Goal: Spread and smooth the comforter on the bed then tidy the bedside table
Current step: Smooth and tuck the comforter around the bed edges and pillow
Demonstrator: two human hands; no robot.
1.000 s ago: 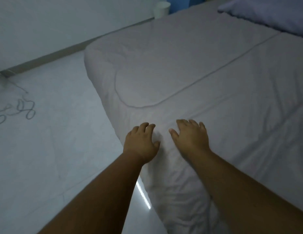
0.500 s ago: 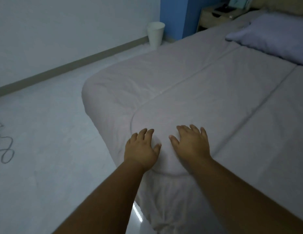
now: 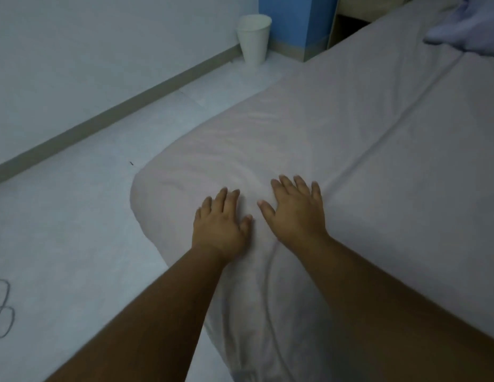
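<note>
A pale comforter (image 3: pixel 336 128) covers the bed, with a stitched seam running diagonally across it. My left hand (image 3: pixel 219 224) lies flat, palm down, on the comforter near the bed's rounded corner, fingers apart. My right hand (image 3: pixel 295 210) rests flat beside it, fingers spread, touching the seam. Neither hand holds anything. A lavender pillow (image 3: pixel 472 28) lies at the far right. Only a sliver of the bedside table (image 3: pixel 350 15) shows at the top, its contents hidden.
A white waste bin (image 3: pixel 253 38) stands on the floor by the wall and a blue column (image 3: pixel 292 20). A grey cable (image 3: pixel 3 312) loops on the pale floor at the left. The baseboard (image 3: pixel 108 114) runs along the wall.
Both hands have slid forward along the comforter toward the bed's far corner. The view has shifted, so the bin appears closer and the bedside table top has left the frame.
</note>
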